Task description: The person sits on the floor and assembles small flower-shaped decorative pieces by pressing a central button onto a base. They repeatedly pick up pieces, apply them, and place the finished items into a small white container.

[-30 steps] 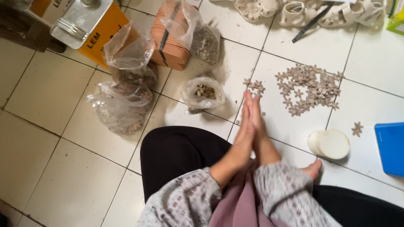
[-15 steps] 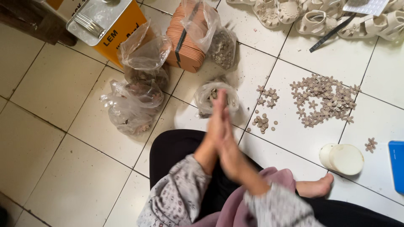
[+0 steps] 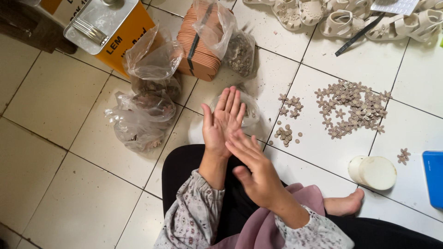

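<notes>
Left hand (image 3: 223,121) flat, fingers spread, nothing gripped; right hand (image 3: 256,167) open, brushing across its palm. Just beyond, small bag of trims (image 3: 249,110) on floor. Risk: scattering nearby flower-shaped pieces (image 3: 286,133)

Glossy off-white ceramic tiles (image 3: 55,97) with dark grout cover the floor. Thin, crinkled clear plastic bags (image 3: 143,117) catch the light at left. A shiny metal tin lid (image 3: 99,20) sits on an orange box at far left. Matt beige flower-shaped pieces (image 3: 353,108) lie scattered at right, beside a smooth cream plastic lid (image 3: 376,173). Soft printed cloth sleeves (image 3: 194,214) appear near.
</notes>
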A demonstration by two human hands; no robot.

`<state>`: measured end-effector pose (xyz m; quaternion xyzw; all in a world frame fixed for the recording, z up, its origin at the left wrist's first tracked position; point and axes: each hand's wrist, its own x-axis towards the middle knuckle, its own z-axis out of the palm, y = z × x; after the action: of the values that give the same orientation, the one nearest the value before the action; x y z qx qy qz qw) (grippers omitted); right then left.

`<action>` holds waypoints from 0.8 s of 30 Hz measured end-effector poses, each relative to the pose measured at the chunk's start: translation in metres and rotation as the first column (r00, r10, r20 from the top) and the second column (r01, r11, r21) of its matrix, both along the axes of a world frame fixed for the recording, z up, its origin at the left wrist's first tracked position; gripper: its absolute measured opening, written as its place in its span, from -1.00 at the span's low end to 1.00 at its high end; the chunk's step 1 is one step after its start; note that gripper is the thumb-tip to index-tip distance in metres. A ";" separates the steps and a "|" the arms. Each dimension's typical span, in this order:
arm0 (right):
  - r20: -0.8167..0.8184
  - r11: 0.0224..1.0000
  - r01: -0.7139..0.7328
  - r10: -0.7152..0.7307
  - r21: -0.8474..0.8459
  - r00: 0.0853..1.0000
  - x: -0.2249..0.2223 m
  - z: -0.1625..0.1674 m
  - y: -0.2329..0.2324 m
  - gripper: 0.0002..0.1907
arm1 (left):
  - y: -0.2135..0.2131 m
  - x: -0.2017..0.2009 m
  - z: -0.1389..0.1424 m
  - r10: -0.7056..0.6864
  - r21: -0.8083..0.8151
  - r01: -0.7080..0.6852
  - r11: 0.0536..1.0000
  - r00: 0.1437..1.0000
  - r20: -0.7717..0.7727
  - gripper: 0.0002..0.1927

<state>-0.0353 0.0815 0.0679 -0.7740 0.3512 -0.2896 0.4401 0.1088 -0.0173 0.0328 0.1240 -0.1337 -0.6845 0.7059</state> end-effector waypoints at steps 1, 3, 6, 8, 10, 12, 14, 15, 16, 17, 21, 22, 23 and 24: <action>0.191 0.989 -0.046 0.019 0.140 0.981 -0.005 -0.003 -0.006 -0.01 | 0.002 -0.006 0.001 -0.001 -0.039 0.000 0.999 0.999 -0.036 -0.10; 0.128 0.989 0.111 -0.099 -0.093 0.987 0.006 -0.012 -0.026 -0.09 | 0.014 -0.024 0.007 -0.010 0.053 -0.005 0.999 0.961 0.277 -0.11; 0.052 0.954 0.243 -0.238 -0.173 0.970 0.008 -0.022 -0.092 -0.31 | 0.047 -0.070 0.016 0.006 -0.004 -0.005 1.000 0.841 0.540 -0.19; 0.086 0.866 0.382 -0.429 0.324 0.899 0.004 -0.024 -0.104 -0.31 | 0.055 -0.079 0.011 -0.124 0.059 0.113 0.992 0.753 0.647 -0.20; 0.202 0.853 0.296 -0.410 0.429 0.890 0.000 -0.027 -0.085 -0.32 | 0.047 -0.074 -0.002 -0.100 0.038 0.104 0.994 0.700 0.707 -0.22; 0.223 0.969 0.171 -0.209 0.178 0.952 0.003 -0.034 -0.032 -0.29 | 0.019 -0.062 -0.019 0.099 -0.099 -0.041 0.994 0.698 0.709 -0.23; 0.138 0.983 0.181 -0.183 0.028 0.973 -0.002 -0.043 -0.006 -0.28 | 0.017 -0.065 -0.031 -0.065 0.123 -0.002 0.992 0.843 0.534 -0.22; 0.159 0.977 0.208 -0.199 -0.043 0.967 -0.006 -0.049 -0.011 -0.29 | 0.019 -0.066 -0.035 -0.123 0.217 0.030 0.976 0.896 0.426 -0.22; 0.176 0.966 0.233 -0.211 -0.110 0.961 -0.015 -0.053 -0.022 -0.30 | 0.029 -0.082 -0.036 -0.155 0.175 0.089 0.981 0.897 0.415 -0.21; 0.076 0.929 0.322 -0.314 -0.180 0.947 -0.027 -0.057 -0.053 -0.36 | 0.042 -0.097 -0.034 -0.193 0.137 0.149 0.979 0.894 0.405 -0.20; 0.025 0.834 0.524 -0.536 0.171 0.844 -0.044 -0.060 -0.110 -0.31 | 0.069 -0.112 -0.027 -0.309 0.092 0.300 0.950 0.845 0.436 -0.20; 0.096 0.872 0.484 -0.489 0.070 0.867 -0.040 -0.058 -0.103 -0.28 | 0.062 -0.106 -0.026 -0.350 0.154 0.317 0.936 0.885 0.307 -0.19; 0.163 0.896 0.442 -0.430 -0.040 0.888 -0.030 -0.055 -0.086 -0.24 | 0.049 -0.099 -0.025 -0.377 0.207 0.340 0.917 0.910 0.174 -0.17; 0.098 0.897 0.391 -0.379 -0.208 0.920 -0.018 -0.052 -0.053 -0.26 | 0.034 -0.090 -0.025 -0.334 0.165 0.312 0.936 0.933 0.132 -0.15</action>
<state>-0.0538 0.0286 0.0160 -0.7255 0.4503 -0.4296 0.2938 0.0187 0.0171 0.0078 0.2037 -0.1588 -0.7872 0.5600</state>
